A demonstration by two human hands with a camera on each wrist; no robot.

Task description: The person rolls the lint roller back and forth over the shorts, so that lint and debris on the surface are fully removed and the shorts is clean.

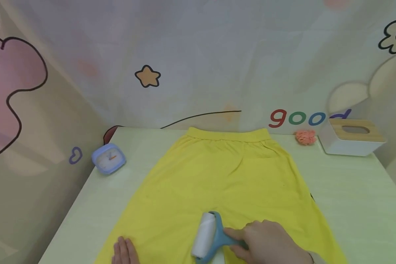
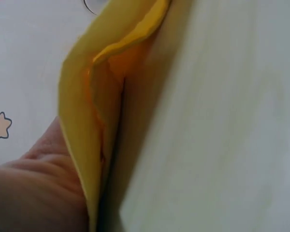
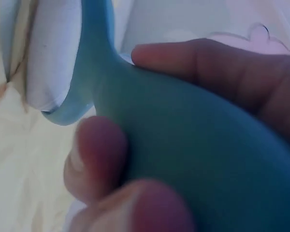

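Yellow pants lie spread flat on the table, waistband at the far side, lower ends out of the head view. My right hand grips the blue handle of a lint roller. Its white roll lies on the fabric near the middle, beside a pale gap between the legs. In the right wrist view, fingers and thumb wrap the handle. My left hand rests with straight fingers on the left part of the pants. The left wrist view shows a raised fabric edge hiding most of that hand.
A blue-framed clock sits at the table's left edge. At the back right stand a white tissue box with a wooden lid and a coral-pink fuzzy item. A printed cloth backdrop hangs behind the table.
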